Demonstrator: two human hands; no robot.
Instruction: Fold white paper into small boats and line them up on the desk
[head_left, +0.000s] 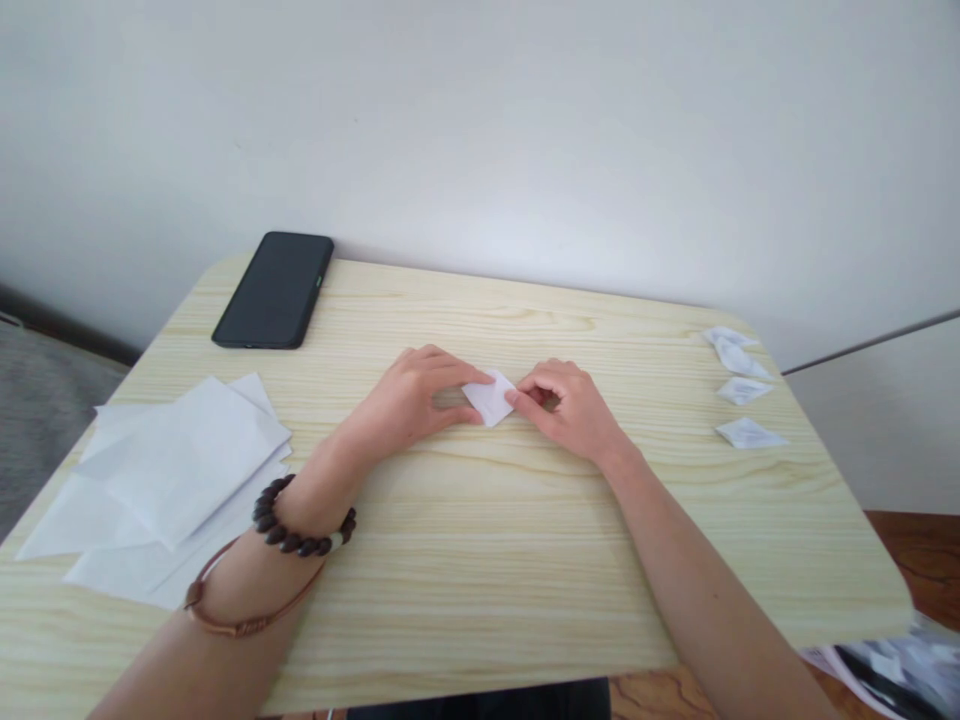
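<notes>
Fingers (450, 372) of the left hand (405, 400) curl down onto the left edge of a small folded paper (491, 397) and pinch it. The right hand's (574, 410) fingers (529, 398) are closed on its right corner. The paper lies near the middle of the pale wood worktop (480, 560), between the two hands.

At the far left, a loose stack of white sheets (172, 470) is fanned over the worktop's edge. Behind them, at the back left corner, a dark phone (274, 290) lies flat, screen up. The left wrist wears a dark bead bracelet (296, 535), with a thin brown cord (240, 620) just behind it. Both forearms rest low over the worktop, converging on the paper. Well apart at the right edge, four small folded paper pieces (742, 390) sit in a loose row running front to back.
</notes>
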